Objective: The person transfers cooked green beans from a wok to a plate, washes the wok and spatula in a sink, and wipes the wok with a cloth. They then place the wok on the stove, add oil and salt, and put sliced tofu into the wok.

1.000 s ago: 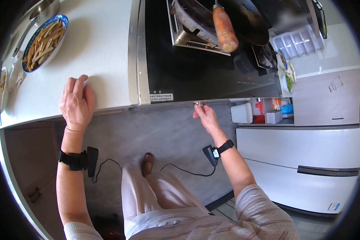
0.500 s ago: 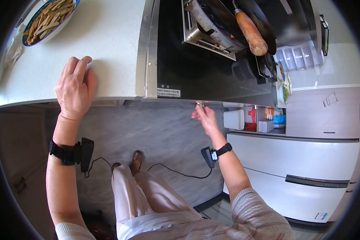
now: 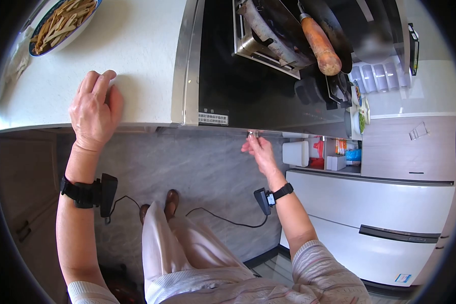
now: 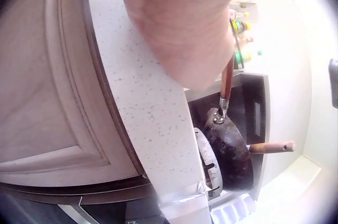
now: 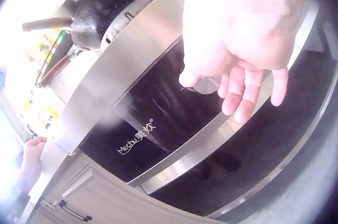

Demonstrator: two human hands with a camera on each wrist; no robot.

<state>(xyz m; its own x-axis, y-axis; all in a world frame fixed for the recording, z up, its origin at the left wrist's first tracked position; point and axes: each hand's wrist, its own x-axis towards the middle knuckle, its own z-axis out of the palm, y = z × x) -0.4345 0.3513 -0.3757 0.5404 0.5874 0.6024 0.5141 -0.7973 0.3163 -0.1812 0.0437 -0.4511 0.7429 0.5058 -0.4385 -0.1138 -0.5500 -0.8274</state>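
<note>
My right hand (image 3: 261, 152) reaches to the front panel of the stove and grips a round silver control knob (image 5: 205, 84) between thumb and fingers. In the right wrist view the other fingers hang below the knob. My left hand (image 3: 95, 114) rests on the white countertop (image 3: 137, 66), left of the stove, with its fingers loosely bent and nothing held. A dark wok (image 4: 232, 155) sits over the burner on the black stove top (image 3: 248, 96). The wooden handle (image 3: 320, 45) points toward me in the head view.
A blue-rimmed bowl (image 3: 88, 20) of cut brown strips stands at the counter's far left. Plates of food (image 3: 362, 121) and a clear divided rack (image 3: 382, 76) are to the right of the stove. A white fridge (image 3: 359, 202) stands at the right. Bottles (image 4: 243, 26) line the back.
The head view has shifted, moving the bowl toward the top edge and the wok handle rightward. My right hand stays at the knob, and my left hand stays on the countertop.
</note>
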